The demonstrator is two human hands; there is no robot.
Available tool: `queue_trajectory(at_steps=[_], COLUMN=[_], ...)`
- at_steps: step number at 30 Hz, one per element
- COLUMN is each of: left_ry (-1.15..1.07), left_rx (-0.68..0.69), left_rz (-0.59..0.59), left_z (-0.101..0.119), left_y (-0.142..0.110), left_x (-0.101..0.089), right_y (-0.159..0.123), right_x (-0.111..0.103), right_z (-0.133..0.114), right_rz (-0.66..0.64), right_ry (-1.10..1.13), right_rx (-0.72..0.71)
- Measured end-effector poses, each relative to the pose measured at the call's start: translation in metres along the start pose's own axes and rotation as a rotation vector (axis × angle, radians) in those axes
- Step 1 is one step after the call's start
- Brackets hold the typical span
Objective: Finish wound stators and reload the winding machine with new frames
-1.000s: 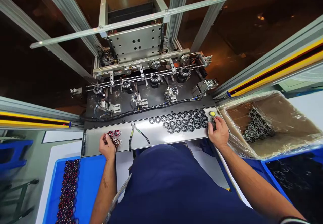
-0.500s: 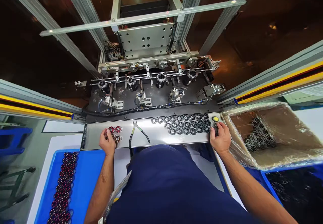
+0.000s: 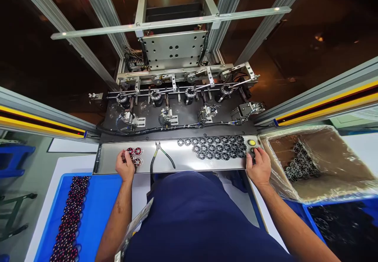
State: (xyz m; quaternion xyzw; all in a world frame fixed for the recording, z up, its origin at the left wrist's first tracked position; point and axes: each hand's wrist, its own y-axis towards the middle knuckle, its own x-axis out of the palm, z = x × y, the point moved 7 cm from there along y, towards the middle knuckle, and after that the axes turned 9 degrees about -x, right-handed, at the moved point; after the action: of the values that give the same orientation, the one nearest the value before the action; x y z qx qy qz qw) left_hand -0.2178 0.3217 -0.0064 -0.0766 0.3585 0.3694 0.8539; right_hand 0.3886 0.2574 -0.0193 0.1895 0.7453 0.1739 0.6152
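My left hand (image 3: 125,166) rests on the steel shelf (image 3: 183,161) at its left end, fingers curled on a small red wound stator beside a few others (image 3: 136,155). My right hand (image 3: 259,165) lies at the shelf's right end with its fingers pressed on a dark button below a yellow button (image 3: 252,142). Several bare black stator cores (image 3: 217,147) lie in rows between my hands. Black-handled pliers (image 3: 159,157) lie in the shelf's middle.
Behind the shelf stands a winding machine (image 3: 183,96) with several spindles inside an aluminium frame. A blue tray (image 3: 97,211) at lower left carries a row of red wound stators (image 3: 69,218). A plastic-lined carton (image 3: 321,159) of black cores stands at right, a dark bin (image 3: 345,226) below it.
The view has tilted a little, so everything sits lower in the picture. The machine's wire arms have swung out over the spindles. Both hands stay where they were.
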Motion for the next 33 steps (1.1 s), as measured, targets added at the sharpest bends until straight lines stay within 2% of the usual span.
queue_trajectory(at_steps=[6,10,17,20,22,24,27,30,32,33], left_ry=[-0.001,0.007,0.001,-0.019,-0.033,-0.046,-0.066,-0.082,-0.082,-0.076], left_rx=[-0.007,-0.005,-0.032,-0.051,-0.061,-0.066,-0.066,-0.059,-0.049,-0.042], left_rz=[-0.008,-0.011,-0.014,-0.010,-0.008,-0.005,0.011,0.057,0.102,0.127], left_z=[-0.001,-0.001,-0.002,-0.003,-0.004,-0.004,-0.003,-0.002,0.000,0.002], left_y=[-0.001,-0.001,-0.001,-0.003,-0.004,-0.005,-0.006,-0.003,0.000,0.001], left_x=[0.000,0.000,0.001,0.000,0.000,0.000,-0.004,-0.019,-0.036,-0.046], right_y=[-0.011,-0.003,0.027,0.050,0.077,0.115,0.185,0.251,0.286,0.300], right_x=[-0.011,-0.016,-0.027,-0.037,-0.047,-0.056,-0.056,-0.040,-0.016,0.003], right_z=[-0.008,-0.003,-0.005,-0.020,-0.038,-0.069,-0.143,-0.254,-0.330,-0.365], right_rz=[-0.088,-0.165,-0.270,-0.279,-0.232,-0.156,-0.138,-0.189,-0.264,-0.335], right_ry=[-0.020,-0.034,-0.061,-0.066,-0.058,-0.013,0.129,0.427,0.502,0.485], right_rx=[-0.041,-0.042,-0.098,-0.153,-0.192,-0.254,-0.417,-0.758,-0.983,-1.055])
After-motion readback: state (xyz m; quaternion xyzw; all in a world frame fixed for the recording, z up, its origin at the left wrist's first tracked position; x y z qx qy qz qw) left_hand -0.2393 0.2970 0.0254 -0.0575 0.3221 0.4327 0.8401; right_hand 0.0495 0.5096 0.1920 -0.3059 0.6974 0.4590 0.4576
